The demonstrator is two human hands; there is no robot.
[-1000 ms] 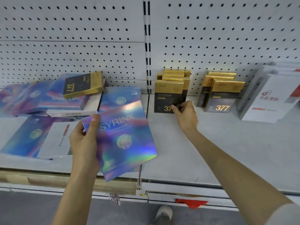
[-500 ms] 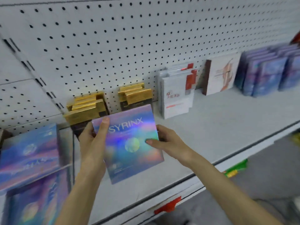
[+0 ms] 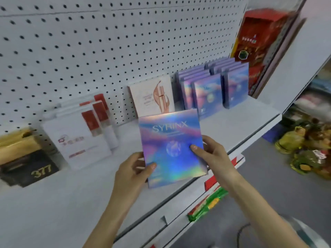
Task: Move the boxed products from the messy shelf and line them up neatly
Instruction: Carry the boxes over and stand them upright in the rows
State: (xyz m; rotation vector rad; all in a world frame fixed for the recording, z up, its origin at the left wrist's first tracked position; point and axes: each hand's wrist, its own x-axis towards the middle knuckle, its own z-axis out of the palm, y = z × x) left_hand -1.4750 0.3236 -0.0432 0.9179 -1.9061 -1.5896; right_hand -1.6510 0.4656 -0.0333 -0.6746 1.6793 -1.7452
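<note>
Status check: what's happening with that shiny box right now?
Left hand and right hand both gripping SYRINX box, held above the shelf. Matching holographic row stands ahead by the pegboard. Nothing in the way.

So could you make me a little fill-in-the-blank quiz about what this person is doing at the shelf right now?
1. The holographic box is held by ____ hands, the left hand and the right hand.
2. The word printed across the top of that box is ____.
3. The black and gold box at the far left shows the number ____.
4. Matching holographic boxes stand in rows against the ____ back wall.

Missing words: both; SYRINX; 377; pegboard
</note>
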